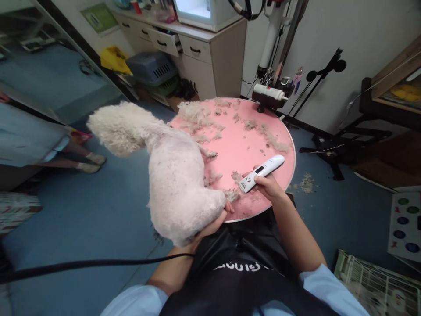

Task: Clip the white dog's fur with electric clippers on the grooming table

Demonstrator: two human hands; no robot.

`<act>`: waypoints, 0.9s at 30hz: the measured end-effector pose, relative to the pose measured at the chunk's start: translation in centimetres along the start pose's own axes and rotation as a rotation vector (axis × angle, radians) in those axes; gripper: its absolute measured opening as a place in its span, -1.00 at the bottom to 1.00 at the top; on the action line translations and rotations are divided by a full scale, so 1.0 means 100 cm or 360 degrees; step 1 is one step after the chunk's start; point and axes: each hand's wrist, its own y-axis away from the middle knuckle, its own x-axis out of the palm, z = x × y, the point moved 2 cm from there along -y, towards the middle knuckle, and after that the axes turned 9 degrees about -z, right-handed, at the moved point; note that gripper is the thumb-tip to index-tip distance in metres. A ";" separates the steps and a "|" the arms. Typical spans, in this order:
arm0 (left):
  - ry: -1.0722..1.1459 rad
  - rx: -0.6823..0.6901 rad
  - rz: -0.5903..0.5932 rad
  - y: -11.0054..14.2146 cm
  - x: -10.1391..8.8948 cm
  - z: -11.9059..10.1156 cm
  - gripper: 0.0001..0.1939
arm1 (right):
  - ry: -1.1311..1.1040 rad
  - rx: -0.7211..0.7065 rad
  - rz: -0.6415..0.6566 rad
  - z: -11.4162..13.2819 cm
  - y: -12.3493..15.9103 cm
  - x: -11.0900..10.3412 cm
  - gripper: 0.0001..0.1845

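A small white dog [171,171] stands at the left edge of a round pink grooming table [243,140], its head turned away to the left. My left hand [215,221] is cupped under the dog's rear end, fingers wrapped against the fur. My right hand [268,184] grips a white electric clipper [261,172], whose blade end points toward the dog's hindquarters, a short gap from the fur. Clumps of cut white fur [200,118] lie scattered over the table.
A white dryer unit [269,94] sits at the table's far edge beside a pole. A white cabinet [204,52] and pet carrier [151,68] stand behind. Another person's legs [82,158] are at left. A black cord [82,264] crosses the blue floor.
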 end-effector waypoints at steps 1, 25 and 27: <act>-0.0015 0.0011 0.0013 -0.001 0.001 0.000 -0.90 | 0.0035 0.0011 -0.0042 0.000 0.000 0.003 -0.49; -0.0021 0.0200 0.0058 -0.008 0.005 -0.016 -0.91 | -0.0142 -0.0098 -0.0408 -0.026 0.028 0.030 -0.54; 0.0021 0.0105 0.0002 -0.008 0.005 -0.013 -0.94 | -0.0380 -0.0165 -0.0438 -0.034 0.037 0.033 -0.52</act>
